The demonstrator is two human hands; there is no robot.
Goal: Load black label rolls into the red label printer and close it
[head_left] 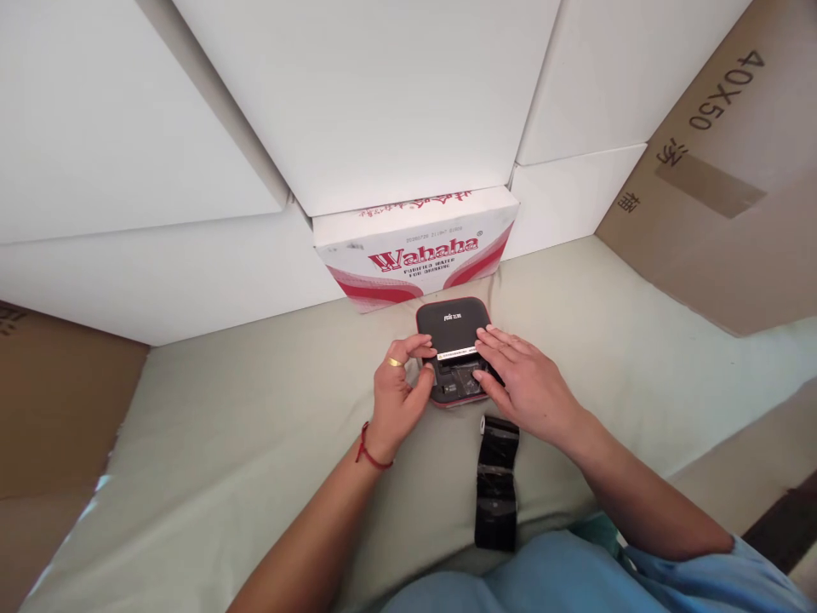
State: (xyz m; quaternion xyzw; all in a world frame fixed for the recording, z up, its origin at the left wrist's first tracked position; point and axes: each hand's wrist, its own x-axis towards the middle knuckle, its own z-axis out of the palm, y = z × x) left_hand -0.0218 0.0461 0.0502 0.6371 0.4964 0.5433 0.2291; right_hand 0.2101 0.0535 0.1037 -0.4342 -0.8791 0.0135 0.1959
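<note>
A black case with a red edge (452, 328) lies on the pale green cloth, with a white strip across its middle and a dark recess with small parts at its near end. My left hand (402, 383), with a ring and a red bracelet, grips the case's left side between thumb and fingers. On the right side, my right hand (527, 375) holds the case, fingers on its edge and thumb near the recess. Just below, a black folded strip (496, 489) with a white end lies on the cloth.
Behind the case stands a white and red Wahaha box (421, 255), against large white boxes (383, 94). Brown cardboard stands at the right (721, 221) and left (57, 409). The pale green cloth (255, 409) covers the surface.
</note>
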